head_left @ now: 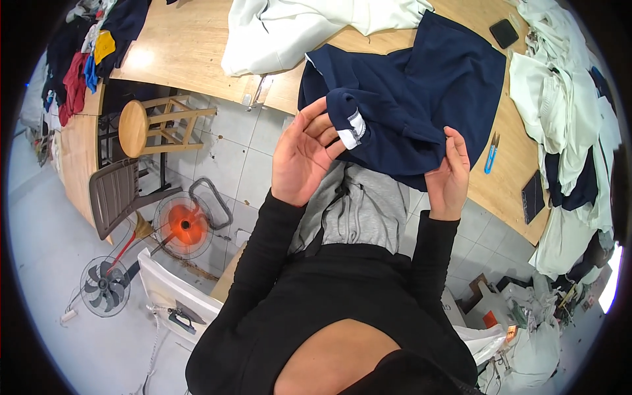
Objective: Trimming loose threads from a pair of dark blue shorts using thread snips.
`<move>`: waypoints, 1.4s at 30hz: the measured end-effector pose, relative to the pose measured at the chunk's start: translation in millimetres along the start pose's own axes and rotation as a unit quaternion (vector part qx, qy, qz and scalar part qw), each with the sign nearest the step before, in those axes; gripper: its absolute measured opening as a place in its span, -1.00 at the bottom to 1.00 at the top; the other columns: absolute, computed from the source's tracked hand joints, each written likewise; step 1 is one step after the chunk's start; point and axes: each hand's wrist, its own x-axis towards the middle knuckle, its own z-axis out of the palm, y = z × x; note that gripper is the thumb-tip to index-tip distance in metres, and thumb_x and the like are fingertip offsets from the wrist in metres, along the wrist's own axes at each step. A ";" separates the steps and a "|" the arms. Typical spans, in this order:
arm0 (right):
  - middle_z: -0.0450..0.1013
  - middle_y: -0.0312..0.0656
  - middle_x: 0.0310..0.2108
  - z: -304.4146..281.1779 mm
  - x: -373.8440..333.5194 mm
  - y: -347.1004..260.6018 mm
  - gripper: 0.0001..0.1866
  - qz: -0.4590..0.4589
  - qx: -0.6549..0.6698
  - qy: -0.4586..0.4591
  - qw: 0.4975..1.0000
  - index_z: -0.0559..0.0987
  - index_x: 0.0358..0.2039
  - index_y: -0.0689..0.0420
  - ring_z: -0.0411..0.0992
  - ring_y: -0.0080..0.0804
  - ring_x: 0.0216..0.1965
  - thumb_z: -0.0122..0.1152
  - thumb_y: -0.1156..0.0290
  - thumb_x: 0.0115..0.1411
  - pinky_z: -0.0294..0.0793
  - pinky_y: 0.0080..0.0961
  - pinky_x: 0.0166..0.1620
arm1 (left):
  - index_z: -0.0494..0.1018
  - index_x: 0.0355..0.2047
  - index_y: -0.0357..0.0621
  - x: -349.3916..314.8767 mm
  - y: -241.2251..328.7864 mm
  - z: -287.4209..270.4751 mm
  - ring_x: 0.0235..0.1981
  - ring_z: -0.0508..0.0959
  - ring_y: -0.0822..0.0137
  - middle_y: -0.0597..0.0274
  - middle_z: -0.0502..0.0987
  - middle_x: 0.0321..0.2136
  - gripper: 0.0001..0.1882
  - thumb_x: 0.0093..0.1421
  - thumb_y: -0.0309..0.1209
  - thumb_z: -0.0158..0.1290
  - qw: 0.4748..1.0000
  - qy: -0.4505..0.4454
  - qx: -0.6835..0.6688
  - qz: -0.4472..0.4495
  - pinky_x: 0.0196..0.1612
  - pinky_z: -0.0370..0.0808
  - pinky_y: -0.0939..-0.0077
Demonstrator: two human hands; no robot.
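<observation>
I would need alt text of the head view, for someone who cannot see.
A navy garment lies partly on a wooden table: the left hand supports a fold with a white patch, the right hand pinches its near side. Blue-handled snips lie to the right, white cloth beyond.

A wooden table [184, 46] bears navy fabric [454, 72], white cloth [283, 33], blue snips [491, 155] and two dark objects [504, 33].

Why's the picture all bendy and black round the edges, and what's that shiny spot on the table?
Head view: the wide fisheye lens bends straight edges and leaves a dark rim; head view: light seems to glare off the wooden table at upper left; head view: the navy cloth looks fairly clear, the clothes pile near the left rim softer.
</observation>
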 end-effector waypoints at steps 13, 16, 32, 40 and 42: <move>0.66 -0.21 0.00 7.6 2.5 -1.5 -0.74 0.007 0.011 0.001 1.000 0.61 0.17 0.18 0.64 -0.45 0.04 0.13 0.43 0.58 0.66 -0.44 0.09 | 0.16 0.54 -0.32 8.6 1.8 12.7 0.28 0.59 0.19 -0.04 0.54 0.28 -0.40 0.58 -0.38 -0.05 0.998 0.009 0.059 0.016 0.30 0.61 0.19; 0.66 -0.19 -0.01 -10.3 11.6 2.0 -0.78 -0.020 -0.178 0.008 0.984 0.64 0.11 0.21 0.63 -0.45 0.04 0.21 0.48 0.52 0.66 -0.44 0.10 | 0.22 0.51 -0.34 10.3 6.1 -6.5 0.27 0.59 0.26 0.04 0.52 0.32 -0.38 0.48 -0.53 0.05 0.984 0.032 0.164 0.056 0.30 0.60 0.26; 0.37 0.05 0.27 -62.4 168.3 -70.4 -0.17 -0.161 -0.215 0.213 0.939 0.05 0.53 0.31 0.65 -0.16 -0.08 0.33 0.48 0.45 0.75 -0.25 -0.05 | 0.72 -0.05 -0.17 36.4 98.7 -54.2 -0.21 0.68 0.30 0.12 0.74 -0.08 -0.64 0.21 -0.73 0.10 0.529 0.258 0.707 0.393 -0.12 0.57 0.47; 0.55 -0.24 -0.37 -34.3 135.4 -71.4 -0.81 -0.094 -0.258 0.040 0.961 0.61 -0.01 0.32 0.60 -0.45 -0.37 0.25 0.58 0.39 0.62 -0.49 -0.25 | 0.63 0.10 -0.27 38.3 82.9 -15.6 -0.12 0.69 0.41 0.13 0.73 -0.10 -0.75 0.49 -0.44 0.19 0.788 0.160 0.512 0.301 -0.01 0.61 0.54; 0.56 -0.22 -0.31 -35.5 82.4 -72.4 -0.87 -0.134 -0.360 -0.148 0.911 0.69 -0.16 0.29 0.58 -0.38 -0.31 0.29 0.68 0.29 0.58 -0.42 -0.07 | 0.54 0.19 -0.34 36.7 51.7 1.4 -0.06 0.73 0.28 -0.01 0.71 -0.02 -0.67 0.59 -0.37 0.04 0.901 0.108 0.399 0.133 0.04 0.68 0.42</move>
